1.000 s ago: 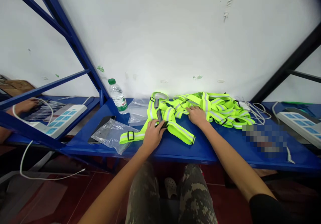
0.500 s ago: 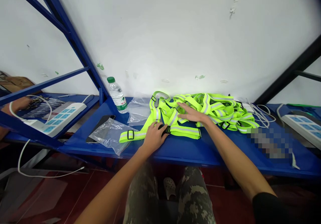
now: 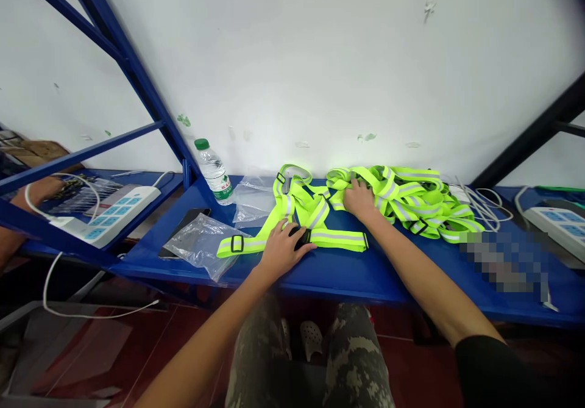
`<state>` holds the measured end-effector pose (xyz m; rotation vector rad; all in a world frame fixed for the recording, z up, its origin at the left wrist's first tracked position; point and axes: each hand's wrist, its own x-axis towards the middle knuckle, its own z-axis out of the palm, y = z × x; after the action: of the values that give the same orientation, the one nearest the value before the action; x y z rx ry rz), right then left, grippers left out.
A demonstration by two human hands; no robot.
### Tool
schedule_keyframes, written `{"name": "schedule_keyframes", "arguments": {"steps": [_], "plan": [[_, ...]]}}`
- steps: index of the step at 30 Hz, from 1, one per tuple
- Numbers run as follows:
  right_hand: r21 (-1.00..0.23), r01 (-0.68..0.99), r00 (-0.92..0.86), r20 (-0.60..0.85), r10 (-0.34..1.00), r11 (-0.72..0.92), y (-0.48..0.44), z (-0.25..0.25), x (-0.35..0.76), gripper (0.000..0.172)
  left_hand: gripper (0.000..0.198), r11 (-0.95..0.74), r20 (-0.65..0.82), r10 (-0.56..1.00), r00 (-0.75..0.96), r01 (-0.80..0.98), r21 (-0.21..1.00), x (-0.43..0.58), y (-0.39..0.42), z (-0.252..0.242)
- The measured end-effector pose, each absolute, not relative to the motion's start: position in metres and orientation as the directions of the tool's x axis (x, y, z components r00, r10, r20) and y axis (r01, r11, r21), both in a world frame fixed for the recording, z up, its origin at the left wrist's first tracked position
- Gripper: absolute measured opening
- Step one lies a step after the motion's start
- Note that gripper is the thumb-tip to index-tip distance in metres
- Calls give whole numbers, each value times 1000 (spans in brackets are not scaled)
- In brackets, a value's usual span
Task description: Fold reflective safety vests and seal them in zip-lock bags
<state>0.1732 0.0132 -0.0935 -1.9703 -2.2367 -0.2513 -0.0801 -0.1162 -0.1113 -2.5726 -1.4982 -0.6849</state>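
One neon yellow strap harness (image 3: 340, 239) with grey stripes and black buckles lies spread at the table's middle. Over its black buckle rests my left hand (image 3: 282, 249), fingers apart, pressing on it. My right hand (image 3: 359, 199) is at the left edge of a heap of similar straps (image 3: 411, 200), its fingers curled into the webbing. The fingertips of that hand are partly hidden among the straps.
Left of the harness are clear plastic bags (image 3: 198, 243), a dark phone (image 3: 185, 231) and a water bottle (image 3: 216, 173). A power strip (image 3: 116, 213) and another person's hand (image 3: 43, 189) are further left. White cables (image 3: 484, 207) lie right of the heap.
My right hand has moved right from the harness and closed on the heap's straps. The heap has shifted right, with a gap now beside the harness. My left hand stays in place.
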Motion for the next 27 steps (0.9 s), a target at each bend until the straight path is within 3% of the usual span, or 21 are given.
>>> {"name": "schedule_keyframes", "arguments": {"steps": [3, 6, 11, 14, 18, 21, 25, 27], "plan": [[4, 984, -175, 172, 970, 177, 6, -82, 169, 39, 47, -513, 429, 800, 420, 849, 124, -79, -116, -112], [-124, 951, -269, 114, 956, 282, -13, -66, 170, 41, 49, -529, 425, 793, 437, 840, 122, -78, -114, -112], [-339, 917, -125, 260, 957, 212, -77, -48, 179, 48, 52, -547, 411, 789, 456, 826, 133, -74, -107, -114], [-343, 937, -7, 158, 987, 61, -107, -57, 186, 58, 51, -550, 414, 790, 453, 822, 150, -69, -101, -116], [-389, 921, -18, 14, 1000, 22, -110, -80, 195, 59, 49, -546, 436, 789, 432, 820, 174, -64, -95, -120], [-416, 910, -46, -102, 994, 0, -101, -86, 204, 48, 47, -538, 445, 786, 429, 830, 150, -64, -98, -120], [-643, 765, -207, -207, 956, 26, -98, -82, 217, 30, 46, -459, 448, 812, 374, 883, 96, -62, -108, -112], [-784, 621, -251, -210, 945, -9, -100, -80, 222, 31, 45, -424, 440, 826, 352, 902, 75, -61, -112, -107]]}}
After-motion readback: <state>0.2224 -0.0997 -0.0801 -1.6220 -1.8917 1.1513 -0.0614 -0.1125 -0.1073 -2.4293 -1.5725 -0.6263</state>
